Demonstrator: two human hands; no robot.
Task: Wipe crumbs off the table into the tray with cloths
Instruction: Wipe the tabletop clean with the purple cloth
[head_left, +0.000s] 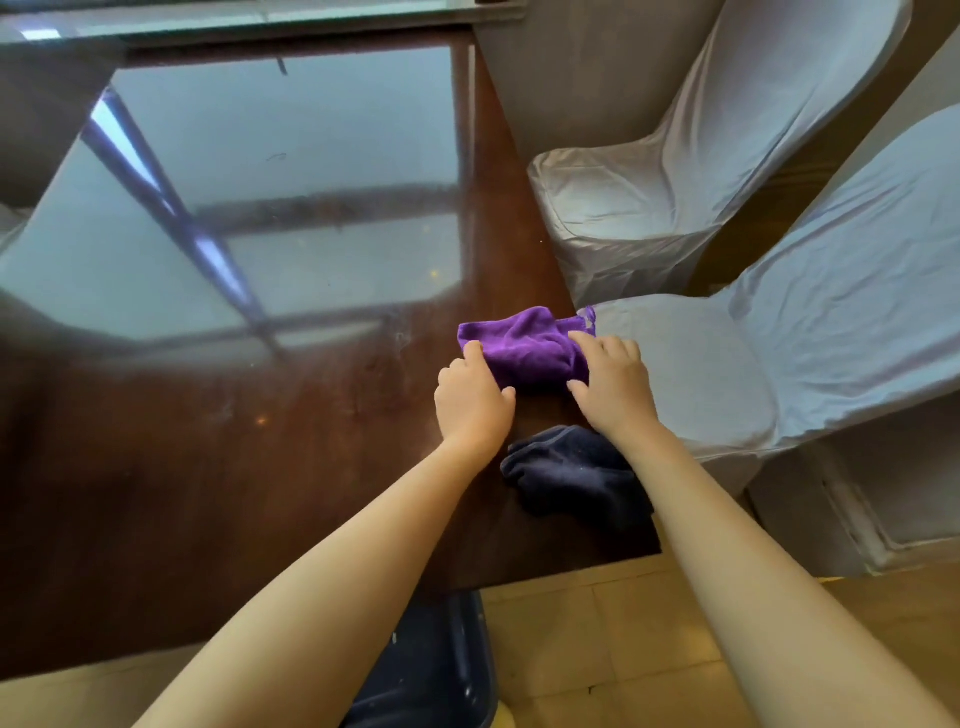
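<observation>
A bunched purple cloth (524, 343) lies near the right edge of the dark glossy table (234, 441). My left hand (470, 397) rests on its left end with fingers curled onto the fabric. My right hand (613, 379) presses on its right end, thumb spread toward the middle. A dark navy cloth (571, 475) lies crumpled on the table closer to me, between my two forearms. A dark blue tray (431, 670) shows below the table's near edge, partly hidden by my left arm. Crumbs are too small to tell apart from specks on the table.
Two chairs in pale fabric covers (727, 156) (779, 353) stand tight against the table's right side. The table's glass centre (285, 182) reflects windows. Tan tiled floor (623, 649) shows under the near corner.
</observation>
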